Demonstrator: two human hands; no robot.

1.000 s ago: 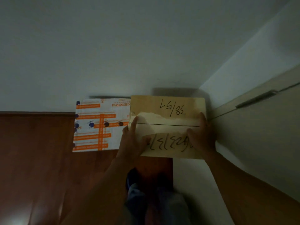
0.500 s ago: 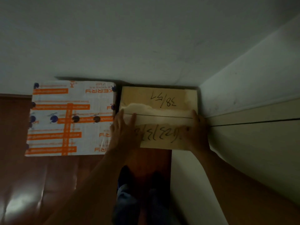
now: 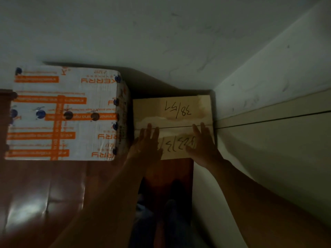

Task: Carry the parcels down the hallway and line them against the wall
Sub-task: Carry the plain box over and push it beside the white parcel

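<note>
Cardboard is down now: the brown parcel that I was holding above the floor a second ago sits low in the corner, its far edge at the wall and its right edge against the side wall. My left hand and right hand lie flat on its lid, fingers stretched and slightly spread, gripping nothing, where before they were clasped on the box's sides. The white and orange parcel stands just beside it on the left, taller, its back also at the wall, with a dark gap between the two that I cannot read well in this dim light. My view has dropped closer to both boxes. I judge this parcel placed; what remains is a nudge left to close the row, then lifting my palms clear of the wooden floor end of the hallway
</note>
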